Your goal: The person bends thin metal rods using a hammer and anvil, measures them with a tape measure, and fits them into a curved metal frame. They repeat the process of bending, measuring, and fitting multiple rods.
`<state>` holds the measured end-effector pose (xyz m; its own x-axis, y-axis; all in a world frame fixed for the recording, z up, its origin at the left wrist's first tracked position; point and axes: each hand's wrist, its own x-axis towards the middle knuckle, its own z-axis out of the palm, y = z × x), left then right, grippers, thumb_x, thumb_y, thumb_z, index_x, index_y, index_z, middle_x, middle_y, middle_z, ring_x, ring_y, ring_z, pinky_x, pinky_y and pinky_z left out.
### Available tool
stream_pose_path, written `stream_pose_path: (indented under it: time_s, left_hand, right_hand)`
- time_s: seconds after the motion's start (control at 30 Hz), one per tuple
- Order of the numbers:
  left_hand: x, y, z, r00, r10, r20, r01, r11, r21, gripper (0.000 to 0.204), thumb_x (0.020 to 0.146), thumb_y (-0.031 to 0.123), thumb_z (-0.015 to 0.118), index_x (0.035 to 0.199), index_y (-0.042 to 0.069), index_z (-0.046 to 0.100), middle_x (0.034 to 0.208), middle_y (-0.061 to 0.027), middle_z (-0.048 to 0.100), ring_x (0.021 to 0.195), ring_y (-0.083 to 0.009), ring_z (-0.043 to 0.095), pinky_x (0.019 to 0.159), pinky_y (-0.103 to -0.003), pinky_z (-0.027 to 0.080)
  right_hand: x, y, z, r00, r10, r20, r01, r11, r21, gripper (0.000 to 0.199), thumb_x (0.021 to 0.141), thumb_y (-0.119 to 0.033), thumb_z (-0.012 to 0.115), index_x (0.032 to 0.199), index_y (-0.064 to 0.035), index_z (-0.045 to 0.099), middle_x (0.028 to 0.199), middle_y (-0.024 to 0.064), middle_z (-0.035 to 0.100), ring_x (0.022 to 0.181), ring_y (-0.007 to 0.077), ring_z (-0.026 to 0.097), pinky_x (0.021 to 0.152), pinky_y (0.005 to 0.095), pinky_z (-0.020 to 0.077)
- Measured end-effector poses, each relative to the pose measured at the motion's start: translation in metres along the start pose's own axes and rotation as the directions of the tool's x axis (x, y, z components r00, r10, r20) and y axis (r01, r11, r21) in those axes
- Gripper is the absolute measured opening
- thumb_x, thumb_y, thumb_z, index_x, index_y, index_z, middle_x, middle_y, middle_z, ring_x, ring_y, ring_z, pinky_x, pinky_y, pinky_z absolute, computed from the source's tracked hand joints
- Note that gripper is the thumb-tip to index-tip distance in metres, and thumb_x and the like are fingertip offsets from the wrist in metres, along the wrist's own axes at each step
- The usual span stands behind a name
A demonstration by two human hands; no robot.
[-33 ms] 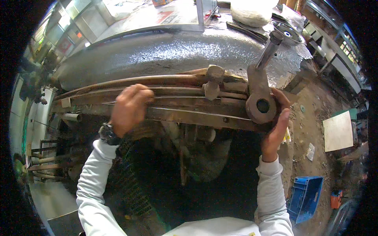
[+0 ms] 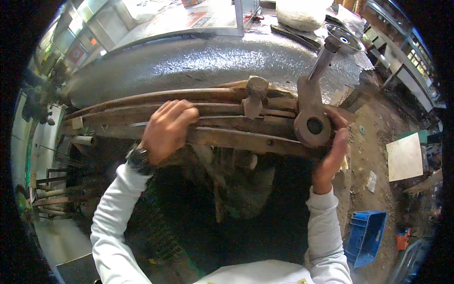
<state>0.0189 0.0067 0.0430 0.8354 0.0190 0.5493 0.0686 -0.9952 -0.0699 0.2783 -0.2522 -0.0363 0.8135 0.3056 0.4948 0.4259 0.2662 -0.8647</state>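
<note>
My left hand (image 2: 172, 127) lies over long brown metal bars (image 2: 222, 96), its fingers curled and pressed together, slightly blurred. A thin shiny rod (image 2: 246, 134) runs beneath it along the bars; what the fingers hold is hidden. At the right end, my right hand (image 2: 333, 154) is wrapped around the side of a rusty metal lever (image 2: 309, 102). The lever has a round eye at its near end and an upright shiny handle (image 2: 323, 61). Some right fingers are out of sight behind it. Between my hands, a knobbed metal clamp (image 2: 255, 97) sits on the bars.
Behind the bars stretches a silvery sheet-covered surface (image 2: 189, 59), with a white sack (image 2: 300, 15) and a metal bowl (image 2: 345, 40) on it. A blue crate (image 2: 365, 239) and a pale board (image 2: 405, 157) lie on the dirt floor at right. Dark pipes (image 2: 56, 201) stand left.
My left hand has slid to the right along the bars, toward the clamp. My right hand stays at the lever.
</note>
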Motion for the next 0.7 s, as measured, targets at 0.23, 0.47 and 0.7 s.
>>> stream_pose_path:
  time_s: [0.23, 0.47, 0.7]
  left_hand:
    - [0.024, 0.012, 0.011, 0.995, -0.066, -0.08, 0.068, 0.997, 0.02, 0.018, 0.083, 0.004, 0.071, 0.1, 0.008, 0.069, 0.098, -0.0095, 0.066, 0.091, -0.0336, 0.065, 0.084, -0.044, 0.054]
    - [0.003, 0.012, -0.013, 0.941, -0.091, -0.326, 0.138, 0.983, 0.123, 0.015, 0.094, 0.008, 0.069, 0.109, 0.008, 0.074, 0.109, -0.0115, 0.069, 0.104, -0.0312, 0.065, 0.091, -0.043, 0.052]
    - [-0.037, -0.016, -0.036, 0.885, -0.337, -0.321, 0.35, 0.936, -0.017, 0.016, 0.102, 0.014, 0.062, 0.108, 0.003, 0.071, 0.113, -0.0152, 0.065, 0.11, -0.0317, 0.062, 0.1, -0.044, 0.048]
  right_hand:
    - [0.032, 0.006, -0.045, 0.956, 0.208, 0.208, -0.116, 0.917, -0.381, 0.035, 0.106, -0.024, 0.054, 0.134, -0.0041, 0.061, 0.123, 0.0139, 0.066, 0.109, 0.0249, 0.064, 0.097, 0.0372, 0.0497]
    - [0.085, 0.035, -0.146, 0.927, 0.375, 0.026, -0.354, 0.893, -0.277, 0.029, 0.104, -0.034, 0.062, 0.086, -0.0116, 0.062, 0.071, -0.0022, 0.054, 0.053, 0.0097, 0.047, 0.049, 0.0267, 0.0346]
    - [0.151, 0.041, -0.386, 0.818, 0.397, -0.416, -0.446, 0.895, -0.023, 0.034, 0.105, -0.041, 0.063, 0.087, -0.0124, 0.062, 0.065, -0.0008, 0.057, 0.052, 0.0121, 0.052, 0.05, 0.0258, 0.0449]
